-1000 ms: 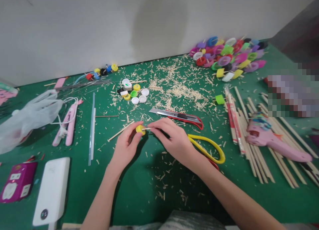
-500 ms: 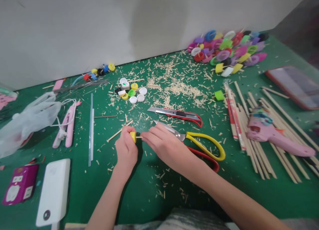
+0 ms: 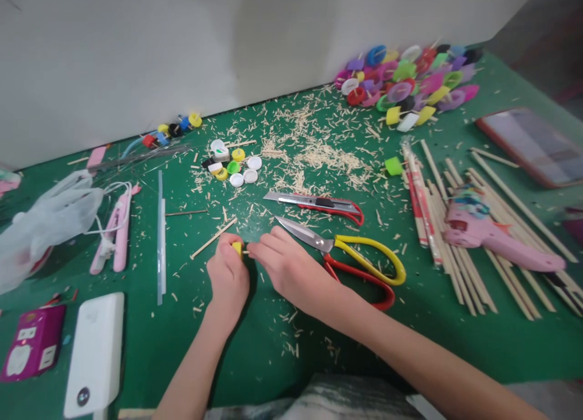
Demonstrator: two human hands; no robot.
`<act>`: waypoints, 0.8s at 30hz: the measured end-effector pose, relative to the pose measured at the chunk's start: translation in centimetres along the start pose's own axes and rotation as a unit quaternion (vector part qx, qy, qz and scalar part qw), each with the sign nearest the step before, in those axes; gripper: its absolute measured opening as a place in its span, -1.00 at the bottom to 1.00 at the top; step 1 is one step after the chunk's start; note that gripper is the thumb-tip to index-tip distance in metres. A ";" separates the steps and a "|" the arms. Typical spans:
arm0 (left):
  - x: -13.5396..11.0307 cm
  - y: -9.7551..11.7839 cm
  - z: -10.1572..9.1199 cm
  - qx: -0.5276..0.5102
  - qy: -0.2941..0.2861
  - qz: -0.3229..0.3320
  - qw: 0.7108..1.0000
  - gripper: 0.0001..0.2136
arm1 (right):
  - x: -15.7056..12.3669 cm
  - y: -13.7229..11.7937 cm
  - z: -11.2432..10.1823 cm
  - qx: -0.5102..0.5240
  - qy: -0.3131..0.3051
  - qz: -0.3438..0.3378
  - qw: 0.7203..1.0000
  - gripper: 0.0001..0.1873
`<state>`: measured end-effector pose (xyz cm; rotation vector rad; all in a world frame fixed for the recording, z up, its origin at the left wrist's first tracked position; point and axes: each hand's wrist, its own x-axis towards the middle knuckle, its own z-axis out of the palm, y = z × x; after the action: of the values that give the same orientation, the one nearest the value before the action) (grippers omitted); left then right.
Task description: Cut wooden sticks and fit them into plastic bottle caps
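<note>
My left hand [image 3: 228,276] is closed round a small yellow bottle cap [image 3: 237,249], gripping it between thumb and fingers. From the cap's right side a short thin wooden stick [image 3: 245,252] pokes out. The fingertips of my right hand [image 3: 289,268] pinch the free end of that stick, so its tip is hidden. Just right of my right hand lie scissors [image 3: 325,245] with one yellow and one red handle, their blades pointing left. Beyond them rests a red utility knife [image 3: 319,202] with its blade out. A loose wooden stick [image 3: 213,238] lies by my left hand.
Wood shavings [image 3: 334,159] litter the green table [image 3: 264,359]. Several bottle caps [image 3: 234,167] sit ahead, with a heap of coloured caps [image 3: 405,80] at back right. Right are wooden sticks [image 3: 460,274] and a pink glue gun [image 3: 487,232]; left, a white power bank [image 3: 95,353].
The view has shifted slightly, so most things sit further left. My hands have drawn a little towards me, and the scissor blades now show uncovered. The hold on cap and stick is unchanged.
</note>
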<state>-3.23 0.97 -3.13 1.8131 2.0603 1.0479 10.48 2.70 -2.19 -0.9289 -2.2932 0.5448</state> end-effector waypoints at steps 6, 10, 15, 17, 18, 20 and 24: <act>0.1 0.1 -0.1 0.037 0.007 0.054 0.998 -0.70 | 0.0 0.1 0.7 0.060 0.053 0.019 0.997 -0.71; 0.1 -0.1 0.0 0.058 0.019 0.109 0.992 -0.71 | -0.3 0.4 1.1 0.117 0.082 0.016 0.990 -0.76; 0.2 -0.4 -0.3 0.072 0.020 0.159 0.984 -0.68 | -0.4 0.4 1.0 0.168 0.082 0.036 0.982 -0.80; 0.5 -0.5 -0.8 0.087 0.038 0.174 0.980 -0.66 | -0.2 0.3 0.7 0.161 0.060 0.049 0.984 -0.79; 0.7 -0.5 -1.0 0.096 0.049 0.184 0.977 -0.66 | 0.0 0.3 0.6 0.153 0.045 0.053 0.986 -0.78; 1.0 -0.6 -1.4 0.109 0.055 0.218 0.968 -0.67 | 0.2 0.3 0.4 0.125 0.019 0.046 0.991 -0.74; 1.2 -0.8 -1.6 0.122 -0.023 0.271 0.955 -0.67 | -0.1 1.0 0.9 0.039 0.009 0.027 0.999 -0.68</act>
<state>-5.07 1.48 -2.16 2.5959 1.7623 0.8712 10.48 3.16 -3.44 -0.9564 -2.2199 0.6421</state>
